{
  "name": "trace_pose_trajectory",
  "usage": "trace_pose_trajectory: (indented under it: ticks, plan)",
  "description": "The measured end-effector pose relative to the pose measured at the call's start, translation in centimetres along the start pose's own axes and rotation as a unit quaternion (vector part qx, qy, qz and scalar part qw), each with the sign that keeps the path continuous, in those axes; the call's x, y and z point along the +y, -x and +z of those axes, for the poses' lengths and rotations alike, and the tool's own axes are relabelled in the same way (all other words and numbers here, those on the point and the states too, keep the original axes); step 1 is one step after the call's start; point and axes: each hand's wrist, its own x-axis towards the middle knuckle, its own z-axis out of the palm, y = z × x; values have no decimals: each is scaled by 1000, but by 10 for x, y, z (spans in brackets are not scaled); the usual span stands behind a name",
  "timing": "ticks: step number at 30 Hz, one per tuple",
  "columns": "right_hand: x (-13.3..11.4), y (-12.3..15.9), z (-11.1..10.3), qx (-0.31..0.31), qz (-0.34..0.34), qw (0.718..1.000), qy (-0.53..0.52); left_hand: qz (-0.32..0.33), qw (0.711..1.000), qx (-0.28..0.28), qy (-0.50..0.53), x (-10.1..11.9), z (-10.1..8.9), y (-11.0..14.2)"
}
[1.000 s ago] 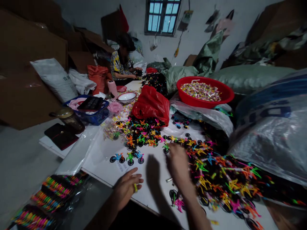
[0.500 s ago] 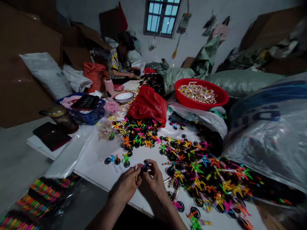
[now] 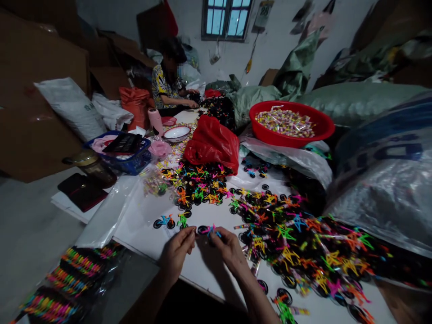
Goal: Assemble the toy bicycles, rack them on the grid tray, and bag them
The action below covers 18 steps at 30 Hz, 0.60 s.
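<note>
Right hand [image 3: 231,254]: grasped a pink-and-blue toy bicycle [image 3: 212,230] by its blue end between thumb and fingers, likely so that the black wheel jutted out clear to the left.
Left hand [image 3: 178,253]: thumb and fingertips pinched together just beside that wheel; whether anything small sat between them could not be told.
Held bicycle's place: above the table [image 3: 135,225], in from its near edge, probably for a plain view between both hands.
Set-apart pair: a blue-and-orange bicycle [image 3: 164,222] and a green bicycle [image 3: 182,220] lay towards the near left corner, perhaps to avoid mixing with the heap [image 3: 290,238].
Heap's spread: along the table's right side, presumably for the right hand's easy reach.
Red basin [image 3: 326,131]: stood beyond the heap, holding small wrapped pieces [image 3: 285,122], perhaps to stop them scattering.
</note>
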Motion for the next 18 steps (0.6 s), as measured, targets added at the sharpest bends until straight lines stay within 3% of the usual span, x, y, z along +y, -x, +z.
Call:
trace_pose_trajectory:
  ticks: [3,7,13,16,18]
  plan:
    - [-11,-4,-3,37,-45,998,27,-31,998,-45,42,8,3,4]
    - [-6,-3,2,-27,40,997,-52,-19,997,-65,34,9,1,6]
    - [0,-1,6,-67,86,989,-96,17,996,-84,3,1,-11,4]
    - [6,2,10,-53,120,983,-129,32,995,-88,-40,-5,-13,6]
    - [13,5,16,-22,117,985,-124,53,993,-58,-84,-12,-12,8]
